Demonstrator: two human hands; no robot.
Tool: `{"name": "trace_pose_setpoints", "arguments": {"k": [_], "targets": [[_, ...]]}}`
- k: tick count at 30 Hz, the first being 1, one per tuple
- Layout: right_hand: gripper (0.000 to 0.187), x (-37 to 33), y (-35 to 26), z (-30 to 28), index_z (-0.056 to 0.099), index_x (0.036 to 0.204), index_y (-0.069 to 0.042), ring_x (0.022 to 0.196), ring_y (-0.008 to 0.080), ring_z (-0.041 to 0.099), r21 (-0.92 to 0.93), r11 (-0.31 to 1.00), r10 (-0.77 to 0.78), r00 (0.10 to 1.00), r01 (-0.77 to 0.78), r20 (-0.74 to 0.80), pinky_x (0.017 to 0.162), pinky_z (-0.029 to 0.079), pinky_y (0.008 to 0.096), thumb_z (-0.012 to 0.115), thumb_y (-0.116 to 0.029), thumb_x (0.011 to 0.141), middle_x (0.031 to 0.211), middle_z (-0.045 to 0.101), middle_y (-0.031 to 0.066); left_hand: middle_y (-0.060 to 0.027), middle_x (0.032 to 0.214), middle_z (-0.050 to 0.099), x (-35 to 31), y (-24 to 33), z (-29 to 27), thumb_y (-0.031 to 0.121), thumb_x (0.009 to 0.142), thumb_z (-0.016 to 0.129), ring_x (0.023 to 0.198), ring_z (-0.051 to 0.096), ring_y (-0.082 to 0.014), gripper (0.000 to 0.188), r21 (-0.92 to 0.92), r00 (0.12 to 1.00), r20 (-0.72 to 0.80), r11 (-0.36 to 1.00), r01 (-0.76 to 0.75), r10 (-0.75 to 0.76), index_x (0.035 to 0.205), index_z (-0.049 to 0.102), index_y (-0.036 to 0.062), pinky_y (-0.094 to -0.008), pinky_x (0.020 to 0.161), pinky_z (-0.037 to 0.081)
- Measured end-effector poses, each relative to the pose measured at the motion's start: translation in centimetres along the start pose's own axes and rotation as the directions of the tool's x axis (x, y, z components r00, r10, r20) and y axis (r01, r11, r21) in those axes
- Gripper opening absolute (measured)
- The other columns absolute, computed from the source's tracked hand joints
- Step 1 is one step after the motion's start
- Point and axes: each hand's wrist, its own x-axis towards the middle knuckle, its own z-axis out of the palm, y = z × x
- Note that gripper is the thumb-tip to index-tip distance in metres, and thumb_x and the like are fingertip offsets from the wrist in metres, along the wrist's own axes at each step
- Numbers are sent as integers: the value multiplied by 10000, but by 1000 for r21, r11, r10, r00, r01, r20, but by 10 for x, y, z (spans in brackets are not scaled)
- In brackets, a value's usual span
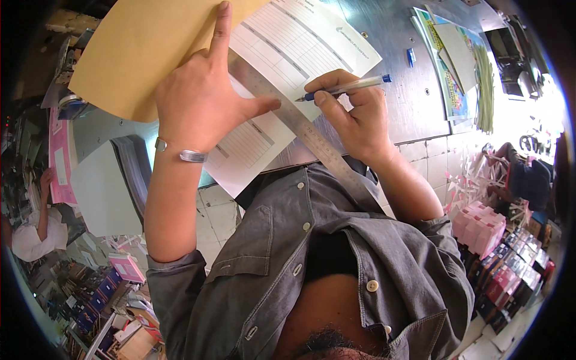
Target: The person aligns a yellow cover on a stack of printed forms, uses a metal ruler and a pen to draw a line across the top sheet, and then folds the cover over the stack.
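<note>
My left hand [195, 99] lies flat with thumb and forefinger spread, its thumb pressing on a long metal ruler [312, 138]. Beneath that hand is a yellow-tan sheet [120, 54], which partly covers a white printed form [288, 45] with ruled lines and tables. The ruler runs slantwise across the form and past the table's near edge toward my shirt. My right hand [357, 114] is closed round a clear ballpoint pen with blue ends [354, 86]. The pen's tip points left, close to the ruler's edge above the form; whether it touches the paper I cannot tell.
A blue pen cap [411, 57] lies on the metal tabletop [408, 102]. Colourful printed sheets [447, 66] are stacked at the far right. At left stands a stack of white sheets [99, 186]. Pink bundles [478, 228] are on the right-hand floor, and other people sit at both sides.
</note>
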Motion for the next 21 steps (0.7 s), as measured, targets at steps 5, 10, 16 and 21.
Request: {"name": "trace_pose_setpoints", "arguments": {"k": [5,10,16,21], "targets": [[147,0,-2,0,771,1013,36,697,176,723,-15,1000,-20,1000,20,6,680,570,318,677,-45,935,832,767,140,-198,982,774,-1,10,-4,677,591,958,883,777,-382,1529,28,999,39,999,29,-30,1750,70,223,-470,719,609],[138,0,-2,-1,765,999,27,692,185,725,-35,999,-34,999,34,19,677,568,320,673,-58,940,825,758,140,-172,952,772,0,7,2,690,587,952,878,779,-372,1531,39,999,-20,999,-29,30,1751,78,214,-459,714,609],[138,0,0,-1,762,992,19,691,194,730,-55,998,-29,999,31,30,671,564,326,671,-74,943,819,753,140,-216,1037,778,2,25,-33,834,641,818,864,794,-328,1474,107,995,91,993,-45,36,1697,182,27,-398,736,627],[144,0,-1,-1,765,984,27,690,202,733,-62,997,-40,999,42,33,667,562,326,670,-74,943,827,754,143,-206,990,781,3,31,-42,863,653,789,842,796,-306,1467,149,989,145,988,-41,19,1671,236,-37,-383,733,631]]}}
